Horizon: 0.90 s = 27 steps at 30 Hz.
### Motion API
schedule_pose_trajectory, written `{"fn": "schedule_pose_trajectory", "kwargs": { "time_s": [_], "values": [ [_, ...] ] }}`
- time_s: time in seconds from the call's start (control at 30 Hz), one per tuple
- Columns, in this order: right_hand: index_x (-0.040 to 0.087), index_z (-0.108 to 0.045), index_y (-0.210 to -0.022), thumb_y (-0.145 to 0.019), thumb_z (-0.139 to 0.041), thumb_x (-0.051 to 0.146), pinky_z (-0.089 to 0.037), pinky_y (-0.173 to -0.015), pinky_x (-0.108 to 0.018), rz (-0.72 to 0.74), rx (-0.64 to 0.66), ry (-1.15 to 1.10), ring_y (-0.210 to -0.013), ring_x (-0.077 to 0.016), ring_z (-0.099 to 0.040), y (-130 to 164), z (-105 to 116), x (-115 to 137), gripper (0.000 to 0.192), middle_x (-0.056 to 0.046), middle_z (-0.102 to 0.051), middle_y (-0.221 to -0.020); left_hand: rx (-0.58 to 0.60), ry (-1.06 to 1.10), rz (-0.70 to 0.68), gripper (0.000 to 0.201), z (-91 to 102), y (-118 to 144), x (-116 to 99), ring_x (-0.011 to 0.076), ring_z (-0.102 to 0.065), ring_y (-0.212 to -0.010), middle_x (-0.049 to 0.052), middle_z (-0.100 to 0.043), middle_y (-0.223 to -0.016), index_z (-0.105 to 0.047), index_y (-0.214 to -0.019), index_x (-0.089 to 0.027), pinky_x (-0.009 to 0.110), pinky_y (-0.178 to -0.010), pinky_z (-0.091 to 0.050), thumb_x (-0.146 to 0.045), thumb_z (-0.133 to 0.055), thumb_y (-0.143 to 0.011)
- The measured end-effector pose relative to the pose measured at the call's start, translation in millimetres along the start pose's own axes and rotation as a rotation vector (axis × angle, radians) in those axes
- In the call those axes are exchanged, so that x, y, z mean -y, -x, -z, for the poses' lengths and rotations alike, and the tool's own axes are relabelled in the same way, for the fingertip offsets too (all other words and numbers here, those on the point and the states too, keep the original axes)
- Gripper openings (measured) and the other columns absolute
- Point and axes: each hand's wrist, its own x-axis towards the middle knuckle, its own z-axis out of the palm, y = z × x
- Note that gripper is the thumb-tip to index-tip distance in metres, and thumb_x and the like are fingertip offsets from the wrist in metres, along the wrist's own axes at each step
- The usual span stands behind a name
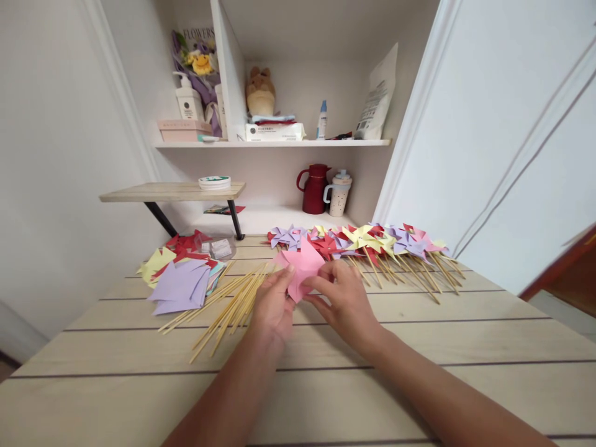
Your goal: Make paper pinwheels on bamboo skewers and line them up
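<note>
My two bare forearms reached forward over a pale wooden table (139,385) with dark seams between its planks. Both hands met at the middle of the view. My left hand (274,309) pinched the near left edge of a pink paper square (302,266) between thumb and fingers, and my right hand (345,301) gripped its right side, fingers curled in on a flap. The pink paper was held just above the table, partly folded, its corners bent toward the centre.

I judged that I was midway through folding the sheet into a pinwheel head: the points were being gathered, not yet fixed. The next move seemed to call for keeping the gathered corners pressed together at the centre with one hand while the other was freed to take a stick.

Just to the left of my hands lay a loose bundle of bamboo skewers (228,304), fanned out. Further left sat a stack of cut paper squares (179,282) in purple, yellow and red, and behind it a small clear plastic box (221,247). Beyond my hands, across the far right of the table, a row of finished paper pinwheels (372,243) on sticks lay in purple, yellow, red and pink.

Past the table, an alcove held a dark red jug (315,189) and a lidded cup (339,193), with shelves of bottles and a soft toy (260,91) above
</note>
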Motion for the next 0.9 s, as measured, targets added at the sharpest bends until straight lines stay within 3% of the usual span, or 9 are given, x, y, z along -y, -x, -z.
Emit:
{"fn": "schedule_pose_trajectory", "kwargs": {
  "time_s": [0.2,0.3,0.47,0.6,0.73,0.9],
  "values": [
    [0.023,-0.074,-0.085,-0.093,-0.062,0.024,-0.035,-0.072,-0.034,-0.033,-0.103,-0.090,-0.078,-0.0186,-0.048,-1,-1,-4,0.014,-0.003,-0.051,-0.083,0.041,0.017,0.003,0.012,3.1,-1,2,0.0155,-0.071,-0.078,0.011,-0.077,-0.092,-0.074,-0.090,-0.010,0.025,-0.073,-0.057,-0.015,-0.075,-0.079],
    [0.023,-0.073,-0.098,-0.090,-0.066,0.024,-0.038,-0.074,-0.034,-0.037,-0.107,-0.126,-0.083,-0.0202,-0.051,-2,1,-7,0.010,-0.004,-0.054,-0.090,0.050,0.051,0.005,0.011,3.4,-3,0,0.0171,-0.071,-0.081,0.013,-0.077,-0.095,-0.074,-0.091,-0.009,0.027,-0.076,-0.057,-0.013,-0.073,-0.081],
    [0.026,-0.065,-0.118,-0.087,-0.066,0.017,-0.039,-0.076,-0.035,0.029,0.006,-0.026,-0.088,-0.0221,-0.051,-2,4,-7,0.033,-0.007,-0.055,-0.099,-0.060,0.084,0.029,0.006,2.6,-5,-3,0.0138,-0.070,-0.076,0.010,-0.076,-0.088,-0.074,-0.084,-0.012,0.023,-0.075,-0.056,-0.008,-0.069,-0.084],
    [0.027,-0.067,-0.114,-0.087,-0.061,0.012,-0.038,-0.074,-0.034,0.029,0.020,0.013,-0.083,-0.0206,-0.049,-1,5,-2,0.032,-0.005,-0.053,-0.095,-0.047,0.088,-0.006,0.007,4.7,-6,-1,0.0140,-0.070,-0.077,0.009,-0.076,-0.088,-0.073,-0.081,-0.012,0.024,-0.076,-0.055,-0.006,-0.074,-0.078],
    [0.028,-0.068,-0.115,-0.090,-0.065,0.023,-0.038,-0.076,-0.035,0.015,-0.009,0.007,-0.086,-0.0218,-0.049,0,6,4,0.026,-0.006,-0.052,-0.096,0.014,0.055,-0.043,0.009,7.2,-6,4,0.0157,-0.071,-0.077,0.009,-0.076,-0.085,-0.073,-0.081,-0.011,0.026,-0.078,-0.054,-0.011,-0.079,-0.073],
    [0.031,-0.074,-0.099,-0.093,-0.062,0.024,-0.037,-0.084,-0.039,0.039,-0.080,0.001,-0.095,-0.0231,-0.052,1,5,8,0.015,-0.006,-0.053,-0.105,0.052,0.018,-0.051,0.017,6.8,-4,5,0.0156,-0.070,-0.076,0.010,-0.076,-0.086,-0.073,-0.084,-0.010,0.027,-0.077,-0.054,-0.016,-0.082,-0.071]
  ]
}}
